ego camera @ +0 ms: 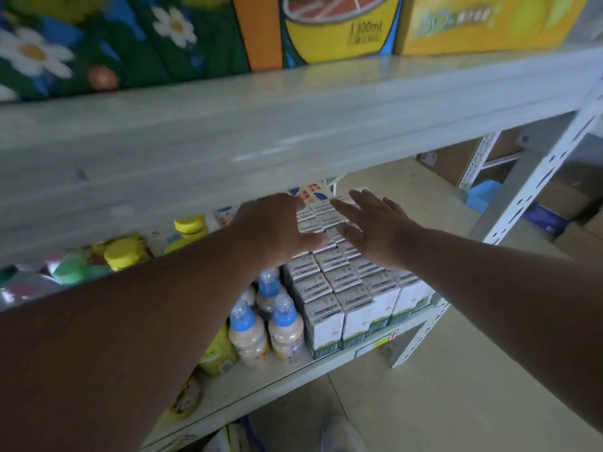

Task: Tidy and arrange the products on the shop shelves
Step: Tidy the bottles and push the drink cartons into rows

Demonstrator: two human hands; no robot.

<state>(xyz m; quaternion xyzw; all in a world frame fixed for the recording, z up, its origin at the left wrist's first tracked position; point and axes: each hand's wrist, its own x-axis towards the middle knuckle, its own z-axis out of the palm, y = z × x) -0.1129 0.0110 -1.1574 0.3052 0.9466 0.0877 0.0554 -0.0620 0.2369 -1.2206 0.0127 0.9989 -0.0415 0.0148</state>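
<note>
Nearest the camera, two bare forearms reach forward and down into the lower shelf (248, 391) of a white metal rack. At its front edge stand small bottles with blue teat-shaped caps (283, 324), filled with pale drink, and just to their right a block of white milk cartons (346, 301) packed in tight rows with green bands at the base. The block's long axis runs from the shelf's front edge back toward the rear, directly away from the person.

Both hands sit over the far half of that block. The left hand (277, 228) hangs palm down with fingers reaching toward the carton tops; whether it grips one I cannot tell, since the fingertips are hidden against the cartons. The right hand (375, 223) is spread flat, fingers straight, resting on or just above the rear cartons, holding nothing. The two hands are about equally near, left on the block's left side, right on its right, so pressing the rows square from both sides looks like the likely step.

Left of the arms, yellow-capped bottles (191, 223) stand further back. Behind the block, another carton with red print (313, 192) shows. Above, the upper shelf board (293, 125) carries large printed drink cases (339, 24).
</note>
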